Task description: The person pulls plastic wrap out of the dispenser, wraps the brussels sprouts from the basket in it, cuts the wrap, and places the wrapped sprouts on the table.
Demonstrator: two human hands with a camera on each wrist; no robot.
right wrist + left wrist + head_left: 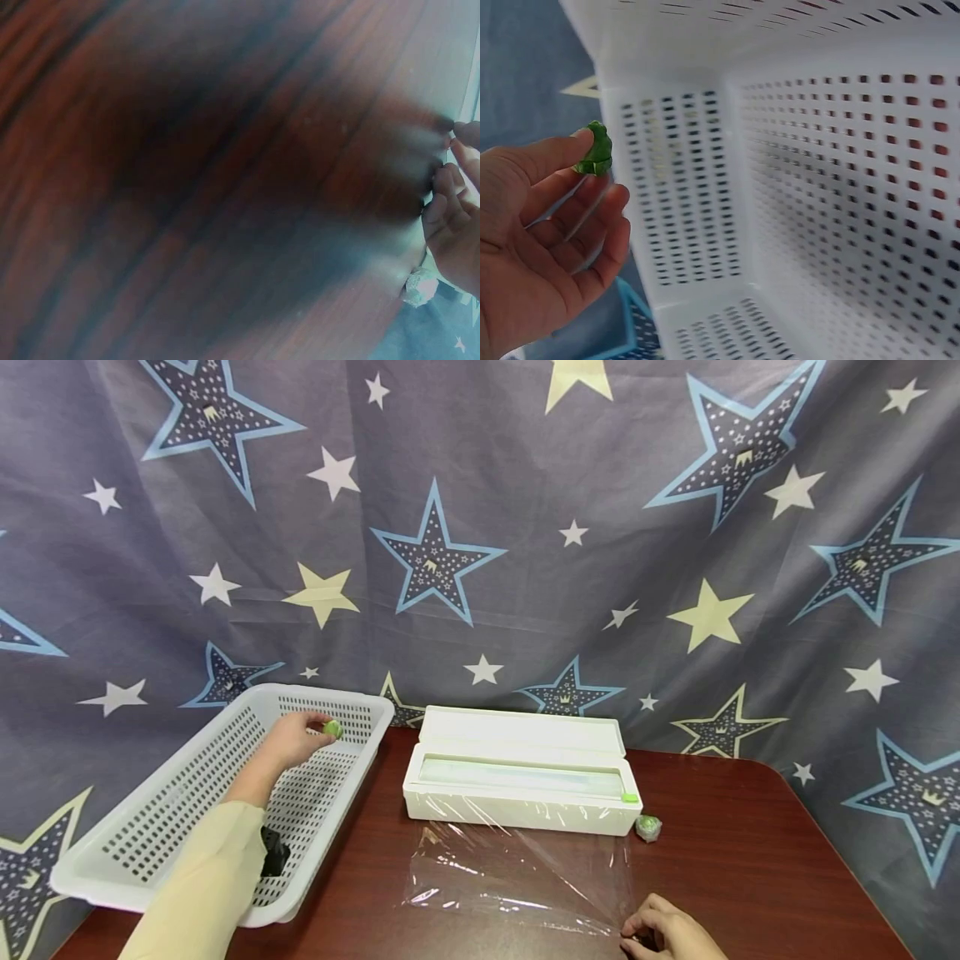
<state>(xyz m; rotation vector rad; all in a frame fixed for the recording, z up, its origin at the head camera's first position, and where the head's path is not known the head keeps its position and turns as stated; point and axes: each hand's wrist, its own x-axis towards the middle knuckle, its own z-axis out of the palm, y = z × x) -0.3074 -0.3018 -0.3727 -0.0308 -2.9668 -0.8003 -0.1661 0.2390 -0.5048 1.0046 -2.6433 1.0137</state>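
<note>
Above the far end of the white perforated basket, my left hand pinches a small green leafy ball between thumb and fingertips; its other fingers are loosely bent. A sheet of clear cling film stretches from the front of a white cling film dispenser toward me over the table. At the sheet's near right corner, my right hand pinches the film's edge, low at the tabletop. A film-wrapped green ball rests beside the dispenser's right end.
The dispenser's lid stands raised at the back, and a green slider sits at its right end. Something black lies in the basket beside my left forearm. Behind the dark red wooden table hangs a star-patterned curtain.
</note>
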